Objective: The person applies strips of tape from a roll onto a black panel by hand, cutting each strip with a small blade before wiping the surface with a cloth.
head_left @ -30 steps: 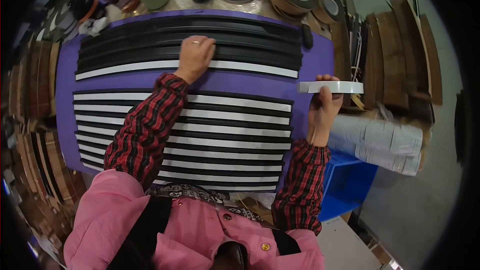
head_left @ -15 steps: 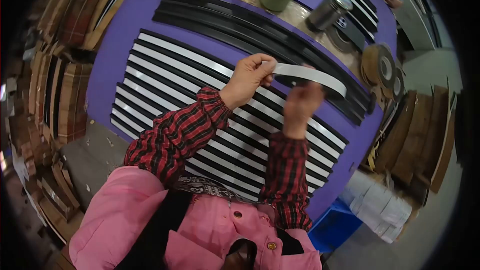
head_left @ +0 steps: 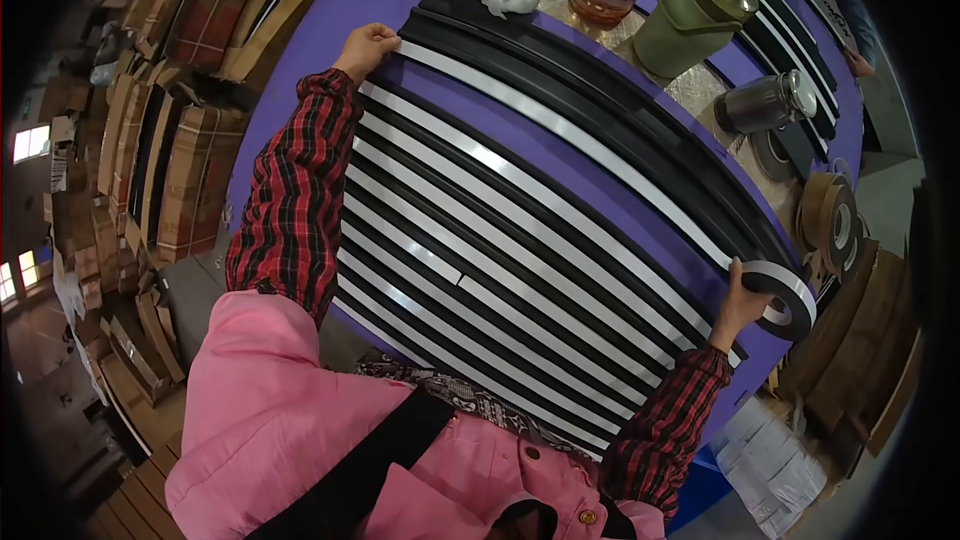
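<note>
Diagonally, glossy white tape (head_left: 560,125) spans left hand (head_left: 365,45) to right hand (head_left: 740,305)'s roll (head_left: 790,300).

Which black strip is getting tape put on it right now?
The farthest white-topped strip, beside the bare black strips: the left hand pins its tape end, and the tape runs to the roll in the right hand.

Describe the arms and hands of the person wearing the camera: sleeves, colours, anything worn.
The left hand and right hand are bare, with no gloves. The left sleeve and right sleeve are long, in red and black plaid, and close snugly at the wrists. A sleeveless pink jacket covers the shoulders and chest, crossed by a wide black strap.
</note>
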`<state>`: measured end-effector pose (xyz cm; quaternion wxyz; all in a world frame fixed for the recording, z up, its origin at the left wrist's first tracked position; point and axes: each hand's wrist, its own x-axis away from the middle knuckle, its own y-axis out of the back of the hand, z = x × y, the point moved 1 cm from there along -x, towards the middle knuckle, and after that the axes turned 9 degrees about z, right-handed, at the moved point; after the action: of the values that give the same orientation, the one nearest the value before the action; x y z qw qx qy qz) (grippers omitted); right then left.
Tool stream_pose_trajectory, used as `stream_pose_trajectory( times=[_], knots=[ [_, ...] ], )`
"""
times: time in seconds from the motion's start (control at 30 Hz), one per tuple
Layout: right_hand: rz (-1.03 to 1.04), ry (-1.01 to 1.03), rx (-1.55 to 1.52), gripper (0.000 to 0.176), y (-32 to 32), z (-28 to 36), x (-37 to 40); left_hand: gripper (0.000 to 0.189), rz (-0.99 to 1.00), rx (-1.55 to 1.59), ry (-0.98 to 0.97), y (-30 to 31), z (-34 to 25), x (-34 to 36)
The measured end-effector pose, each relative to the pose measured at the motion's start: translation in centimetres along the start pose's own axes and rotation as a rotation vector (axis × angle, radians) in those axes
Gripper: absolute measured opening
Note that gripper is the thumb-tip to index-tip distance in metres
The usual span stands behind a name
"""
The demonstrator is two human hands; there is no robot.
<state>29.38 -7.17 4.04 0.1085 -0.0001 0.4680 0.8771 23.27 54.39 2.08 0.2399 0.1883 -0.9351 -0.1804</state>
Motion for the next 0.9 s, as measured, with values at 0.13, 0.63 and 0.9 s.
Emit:
stream_pose_trajectory(
  times=[0.13, 0.63, 0.9],
  knots=[
    [-0.004, 0.082, 0.120, 0.060, -0.8, 0.0, -0.3, 0.010, 0.015, -0.003, -0.011, -0.5, 0.0, -0.3],
    [-0.178, 0.320, 0.481, 0.050, -2.8, -1.7, 0.3, 0.033, -0.082, -0.247, -0.075, 2.4, 6.2, -5.1],
    [0.013, 0.245, 0.449, 0.050, -1.2, 1.8, 1.6, 0.019, -0.131, -0.526, -0.662, -17.4, -7.8, 6.7]
  ],
)
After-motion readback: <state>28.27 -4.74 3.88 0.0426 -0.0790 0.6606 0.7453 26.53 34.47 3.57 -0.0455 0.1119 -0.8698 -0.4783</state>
